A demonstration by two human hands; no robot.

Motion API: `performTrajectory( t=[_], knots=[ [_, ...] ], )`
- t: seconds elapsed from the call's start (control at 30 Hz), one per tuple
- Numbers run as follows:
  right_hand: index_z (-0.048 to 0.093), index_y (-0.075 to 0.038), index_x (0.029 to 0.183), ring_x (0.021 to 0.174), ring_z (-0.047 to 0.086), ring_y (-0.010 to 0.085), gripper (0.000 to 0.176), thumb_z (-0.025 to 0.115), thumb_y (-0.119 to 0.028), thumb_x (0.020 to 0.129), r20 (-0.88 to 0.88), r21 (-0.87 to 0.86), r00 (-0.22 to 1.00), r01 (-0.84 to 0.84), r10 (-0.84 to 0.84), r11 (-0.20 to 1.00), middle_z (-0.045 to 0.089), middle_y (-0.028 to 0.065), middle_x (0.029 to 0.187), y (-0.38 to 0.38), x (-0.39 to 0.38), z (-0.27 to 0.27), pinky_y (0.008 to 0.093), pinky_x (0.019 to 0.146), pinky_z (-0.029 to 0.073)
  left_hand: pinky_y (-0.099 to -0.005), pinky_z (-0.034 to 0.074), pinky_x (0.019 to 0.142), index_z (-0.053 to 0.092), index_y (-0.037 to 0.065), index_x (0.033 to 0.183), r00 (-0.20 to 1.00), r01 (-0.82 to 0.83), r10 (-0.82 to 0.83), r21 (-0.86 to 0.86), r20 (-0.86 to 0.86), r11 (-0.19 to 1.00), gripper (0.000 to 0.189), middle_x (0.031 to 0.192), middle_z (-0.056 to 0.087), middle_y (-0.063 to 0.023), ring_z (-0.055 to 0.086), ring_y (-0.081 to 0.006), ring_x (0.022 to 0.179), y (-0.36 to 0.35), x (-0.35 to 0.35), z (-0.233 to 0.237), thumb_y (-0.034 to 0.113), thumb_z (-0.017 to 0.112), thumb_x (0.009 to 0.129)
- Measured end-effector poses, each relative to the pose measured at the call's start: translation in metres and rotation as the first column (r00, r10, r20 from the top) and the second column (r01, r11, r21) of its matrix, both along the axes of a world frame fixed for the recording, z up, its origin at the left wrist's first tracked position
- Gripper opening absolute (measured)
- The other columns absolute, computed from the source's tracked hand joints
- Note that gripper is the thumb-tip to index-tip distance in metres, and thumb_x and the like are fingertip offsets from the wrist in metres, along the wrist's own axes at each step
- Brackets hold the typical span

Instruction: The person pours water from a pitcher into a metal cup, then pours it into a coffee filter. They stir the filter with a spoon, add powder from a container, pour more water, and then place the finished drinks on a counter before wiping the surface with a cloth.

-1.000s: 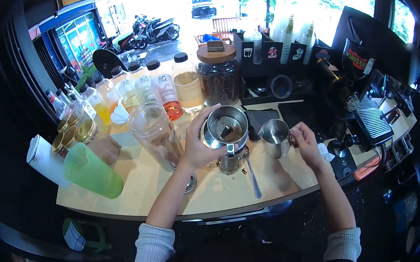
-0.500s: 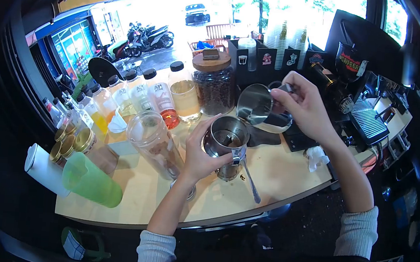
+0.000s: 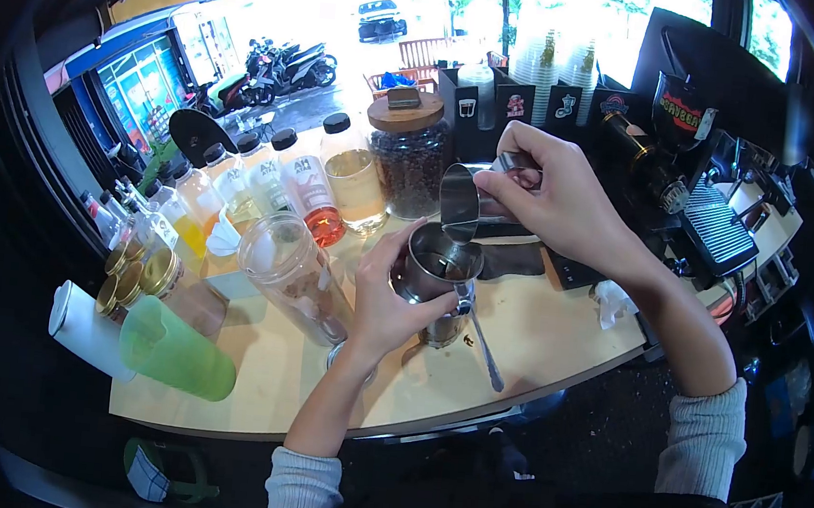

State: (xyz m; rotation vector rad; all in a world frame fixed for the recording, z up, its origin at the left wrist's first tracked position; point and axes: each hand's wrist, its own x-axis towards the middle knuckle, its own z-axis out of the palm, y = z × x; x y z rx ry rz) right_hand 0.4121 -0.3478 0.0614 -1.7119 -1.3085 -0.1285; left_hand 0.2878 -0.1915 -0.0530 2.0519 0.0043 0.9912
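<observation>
My left hand (image 3: 386, 296) is wrapped around a steel cup (image 3: 421, 280) with a side handle, thumb near that handle. Dark contents show inside the cup. Over its mouth, a small steel pitcher (image 3: 460, 205) is tipped steeply, its lip right at the cup's rim. My right hand (image 3: 557, 197) grips this pitcher by the handle, from the right. A long-handled spoon (image 3: 485, 353) lies on the counter beside the cup. Left of my left hand stands a tall clear plastic jar (image 3: 291, 278).
A coffee bean jar (image 3: 409, 172) with a wooden lid and several bottles (image 3: 355, 187) line the back of the counter (image 3: 393, 408). A green pitcher (image 3: 176, 350) stands front left. To the right are crumpled tissue (image 3: 616, 303) and an espresso machine (image 3: 719, 228).
My right hand has moved left and tilted the steel pitcher more steeply over the cup. My left hand keeps its hold on the cup, almost unmoved.
</observation>
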Motion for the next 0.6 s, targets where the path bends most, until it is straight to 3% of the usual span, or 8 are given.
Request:
performTrajectory(
  t=[0.2, 0.6],
  knots=[
    [0.052, 0.006, 0.085, 0.065, 0.061, 0.0296, 0.028, 0.067, -0.018, 0.080, 0.136, -0.095, 0.988, 0.083, -0.070, 0.992, 0.059, 0.0200, 0.070, 0.001, -0.008, 0.011, 0.0357, 0.063, 0.048, -0.0312, 0.050, 0.077, 0.055, 0.003, 0.121, 1.000, 0.000, 0.000, -0.004, 0.006, 1.000, 0.077, 0.100, 0.061, -0.0099, 0.061, -0.0203, 0.090, 0.001, 0.002, -0.003, 0.018, 0.082, 0.051],
    [0.053, 0.006, 0.086, 0.068, 0.062, 0.0314, 0.028, 0.066, -0.018, 0.080, 0.151, -0.141, 0.986, 0.095, -0.074, 0.985, 0.060, 0.0204, 0.071, 0.002, -0.011, 0.013, 0.0381, 0.063, 0.047, -0.0322, 0.050, 0.078, 0.054, 0.003, 0.122, 1.000, 0.008, -0.008, 0.008, 0.007, 1.000, 0.078, 0.101, 0.062, -0.0107, 0.062, -0.0220, 0.090, 0.001, 0.000, -0.003, 0.021, 0.083, 0.051]
  ],
)
